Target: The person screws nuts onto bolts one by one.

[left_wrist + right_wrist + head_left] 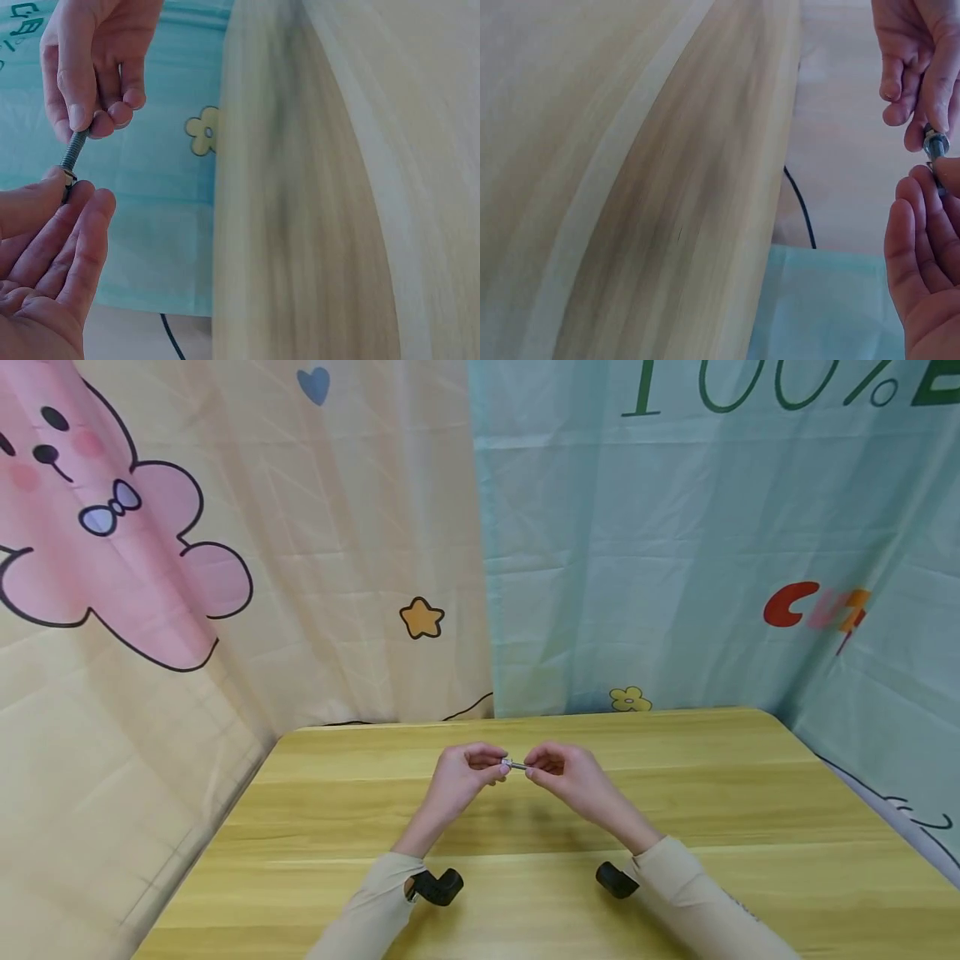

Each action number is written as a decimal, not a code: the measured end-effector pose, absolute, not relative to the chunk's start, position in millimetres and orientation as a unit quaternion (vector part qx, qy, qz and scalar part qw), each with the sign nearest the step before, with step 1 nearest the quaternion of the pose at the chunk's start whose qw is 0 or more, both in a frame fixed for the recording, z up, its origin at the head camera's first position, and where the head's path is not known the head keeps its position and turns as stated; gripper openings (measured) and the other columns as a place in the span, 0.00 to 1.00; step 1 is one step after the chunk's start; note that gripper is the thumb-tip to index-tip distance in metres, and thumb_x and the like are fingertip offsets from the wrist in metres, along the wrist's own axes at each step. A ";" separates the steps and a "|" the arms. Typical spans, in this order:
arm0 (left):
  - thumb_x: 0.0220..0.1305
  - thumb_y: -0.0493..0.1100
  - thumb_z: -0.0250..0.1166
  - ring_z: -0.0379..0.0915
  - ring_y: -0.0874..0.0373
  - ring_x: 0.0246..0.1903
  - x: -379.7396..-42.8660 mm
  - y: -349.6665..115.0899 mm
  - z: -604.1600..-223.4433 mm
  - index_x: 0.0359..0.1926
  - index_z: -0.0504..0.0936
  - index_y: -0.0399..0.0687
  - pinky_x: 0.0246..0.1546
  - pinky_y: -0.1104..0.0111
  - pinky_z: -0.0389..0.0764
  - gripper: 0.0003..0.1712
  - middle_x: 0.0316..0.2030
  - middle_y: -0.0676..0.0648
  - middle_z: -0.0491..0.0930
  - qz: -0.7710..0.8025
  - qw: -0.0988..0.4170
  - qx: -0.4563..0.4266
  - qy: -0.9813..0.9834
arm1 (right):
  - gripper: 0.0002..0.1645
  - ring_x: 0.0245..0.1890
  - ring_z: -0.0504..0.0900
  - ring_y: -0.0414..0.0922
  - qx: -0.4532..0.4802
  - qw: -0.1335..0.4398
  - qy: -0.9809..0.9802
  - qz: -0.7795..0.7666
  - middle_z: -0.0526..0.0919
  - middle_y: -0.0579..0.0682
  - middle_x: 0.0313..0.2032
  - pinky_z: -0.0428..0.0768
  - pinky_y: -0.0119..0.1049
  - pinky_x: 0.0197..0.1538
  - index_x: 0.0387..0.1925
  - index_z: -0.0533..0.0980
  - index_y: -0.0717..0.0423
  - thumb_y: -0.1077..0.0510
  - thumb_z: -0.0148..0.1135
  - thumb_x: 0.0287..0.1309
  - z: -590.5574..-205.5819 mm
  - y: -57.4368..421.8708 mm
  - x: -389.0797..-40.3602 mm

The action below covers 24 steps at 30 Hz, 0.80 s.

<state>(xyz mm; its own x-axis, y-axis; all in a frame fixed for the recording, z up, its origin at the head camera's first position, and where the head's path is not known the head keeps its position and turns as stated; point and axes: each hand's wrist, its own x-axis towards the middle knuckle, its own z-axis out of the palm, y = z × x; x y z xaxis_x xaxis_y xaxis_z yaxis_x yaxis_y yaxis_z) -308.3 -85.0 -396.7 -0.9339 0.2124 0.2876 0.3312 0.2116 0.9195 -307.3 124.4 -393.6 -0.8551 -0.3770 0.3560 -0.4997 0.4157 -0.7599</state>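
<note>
Between both hands is a small metal bolt (pixel 517 766) with a threaded shank, lying nearly level above the table. My left hand (pixel 467 770) pinches its wider end with thumb and fingertips. The opposite end of the shank is pinched by my right hand (pixel 568 772). In the left wrist view the threads of the bolt (pixel 73 150) show, with a metal collar like a nut or washer (pixel 69 177) right at the left fingertips. From the right wrist, the bolt (pixel 937 145) is partly covered by fingers of both hands.
A wood-grain table (pixel 360 827) lies under the hands. Printed curtains, one beige (pixel 360 543) and one light blue (pixel 600 552), hang behind it. Black wrist-worn devices (pixel 438 887) sit at both cuffs. A thin dark cable (pixel 801 206) runs beyond the table edge.
</note>
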 end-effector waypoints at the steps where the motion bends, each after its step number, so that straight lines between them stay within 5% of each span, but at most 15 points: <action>1: 0.60 0.35 0.70 0.84 0.54 0.31 -310.5 -84.9 -398.2 0.44 0.85 0.33 0.39 0.48 0.81 0.11 0.33 0.44 0.86 -0.604 0.044 -0.171 -0.777 | 0.04 0.35 0.82 0.41 0.260 0.059 -0.842 0.469 0.83 0.44 0.34 0.81 0.38 0.42 0.39 0.81 0.55 0.61 0.66 0.62 -394.7 124.2 -309.8; 12: 0.60 0.32 0.69 0.84 0.44 0.33 -327.9 -86.1 -412.2 0.37 0.85 0.34 0.34 0.57 0.83 0.04 0.30 0.41 0.86 -0.560 0.011 -0.155 -0.814 | 0.03 0.33 0.81 0.41 0.236 -0.014 -0.867 0.438 0.83 0.45 0.31 0.79 0.39 0.41 0.36 0.81 0.56 0.63 0.67 0.60 -405.6 120.6 -338.5; 24: 0.58 0.34 0.71 0.82 0.53 0.25 -340.1 -94.2 -430.2 0.31 0.87 0.37 0.27 0.66 0.81 0.02 0.25 0.45 0.84 -0.481 -0.016 -0.162 -0.861 | 0.02 0.26 0.79 0.41 0.274 -0.084 -0.867 0.408 0.84 0.48 0.27 0.78 0.35 0.31 0.33 0.82 0.60 0.65 0.68 0.57 -421.6 116.4 -359.5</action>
<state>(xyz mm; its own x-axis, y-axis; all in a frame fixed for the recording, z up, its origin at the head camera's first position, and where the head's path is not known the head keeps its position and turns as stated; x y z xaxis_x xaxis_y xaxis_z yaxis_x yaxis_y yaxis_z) -340.1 -94.2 -430.2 -0.9467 0.2953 0.1285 0.2642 0.4842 0.8341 -359.5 116.4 -421.6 -0.8362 -0.5429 0.0777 -0.4062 0.5179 -0.7528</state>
